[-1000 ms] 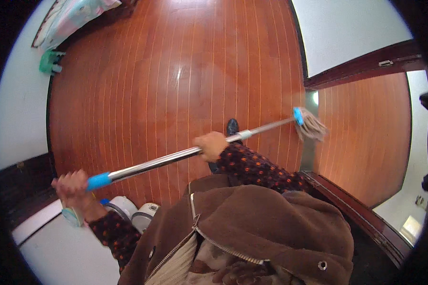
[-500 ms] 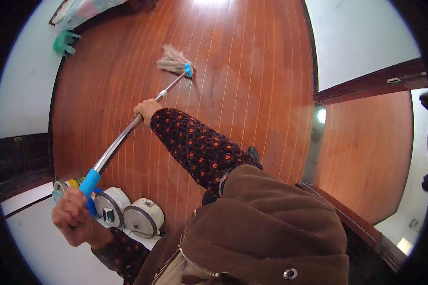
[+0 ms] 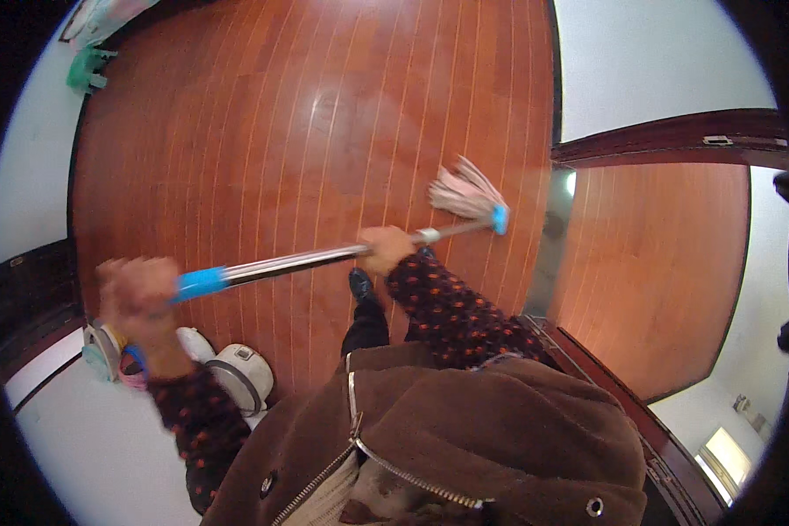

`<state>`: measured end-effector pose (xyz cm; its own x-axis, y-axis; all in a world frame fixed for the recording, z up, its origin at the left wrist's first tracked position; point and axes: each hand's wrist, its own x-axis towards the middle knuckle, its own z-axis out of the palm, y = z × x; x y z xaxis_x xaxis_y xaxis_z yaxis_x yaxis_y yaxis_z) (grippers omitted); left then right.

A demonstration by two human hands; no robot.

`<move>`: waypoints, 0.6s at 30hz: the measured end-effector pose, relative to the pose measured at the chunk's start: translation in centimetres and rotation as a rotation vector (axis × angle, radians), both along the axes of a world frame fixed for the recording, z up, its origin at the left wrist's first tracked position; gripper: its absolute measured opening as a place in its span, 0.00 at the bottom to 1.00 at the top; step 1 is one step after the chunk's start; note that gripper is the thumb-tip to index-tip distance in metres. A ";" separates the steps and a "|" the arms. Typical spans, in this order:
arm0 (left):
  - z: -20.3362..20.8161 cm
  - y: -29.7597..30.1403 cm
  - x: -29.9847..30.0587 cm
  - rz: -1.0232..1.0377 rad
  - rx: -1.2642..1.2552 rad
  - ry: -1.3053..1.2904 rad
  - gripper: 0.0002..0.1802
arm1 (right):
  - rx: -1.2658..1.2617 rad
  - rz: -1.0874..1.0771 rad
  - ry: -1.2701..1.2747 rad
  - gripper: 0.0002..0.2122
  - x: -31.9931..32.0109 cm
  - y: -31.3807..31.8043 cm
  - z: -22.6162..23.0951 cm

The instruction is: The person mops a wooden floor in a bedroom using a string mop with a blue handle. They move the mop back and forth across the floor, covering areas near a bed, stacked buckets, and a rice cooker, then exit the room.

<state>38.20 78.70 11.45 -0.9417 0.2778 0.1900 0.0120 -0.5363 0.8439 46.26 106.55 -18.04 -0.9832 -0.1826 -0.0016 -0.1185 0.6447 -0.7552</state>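
Both my hands hold a string mop (image 3: 280, 264) with a metal pole and a blue grip. My left hand (image 3: 140, 294), smeared by motion, is closed at the blue grip's end on the left. Farther along the pole, my right hand (image 3: 384, 249) wraps round it just short of a white collar. The pole runs almost level across the view, rising slightly to the right. At its far end, past a blue connector, the pale mop strands (image 3: 466, 190) lie fanned out on the reddish wood floor (image 3: 324, 167), near the doorway.
A doorway on the right has a dark wooden frame (image 3: 666, 136) and a grey threshold strip (image 3: 554, 237). Round white appliances (image 3: 243, 379) stand by the wall at lower left. A green plastic item (image 3: 86, 70) is at the far left. My shoe (image 3: 360, 285) shows below the pole.
The mop head has swept right and nearer, toward the doorway. My right hand has moved right with the pole, my left hand has risen, and the pole has swung from steep to nearly level.
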 end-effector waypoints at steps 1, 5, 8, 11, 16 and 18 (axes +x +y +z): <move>-3.0 3.2 0.3 -0.061 -0.016 -0.145 0.18 | 0.097 -0.022 -0.181 0.08 2.2 3.0 -1.6; -12.7 12.6 4.1 -0.199 -0.103 -0.351 0.22 | 0.345 0.005 -0.620 0.09 10.0 13.0 -4.5; -15.0 11.6 3.8 -0.042 0.075 -0.465 0.22 | 0.360 -0.073 -0.548 0.08 10.5 14.7 -3.6; -11.9 4.7 2.7 0.060 0.163 -0.362 0.19 | 0.279 -0.025 -0.301 0.08 7.2 11.0 -0.8; 1.1 -6.9 8.3 0.196 0.077 0.149 0.19 | -0.021 0.253 0.069 0.08 1.0 -0.1 7.1; 5.9 -8.4 12.4 0.829 -0.373 0.364 0.22 | -0.073 0.288 0.291 0.11 -2.0 -3.4 10.1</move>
<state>50.64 70.26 17.33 -0.7669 -0.3443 0.5415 0.5575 0.0603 0.8280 44.22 103.14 -7.95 -0.8493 -0.4400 0.2918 -0.5015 0.4999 -0.7061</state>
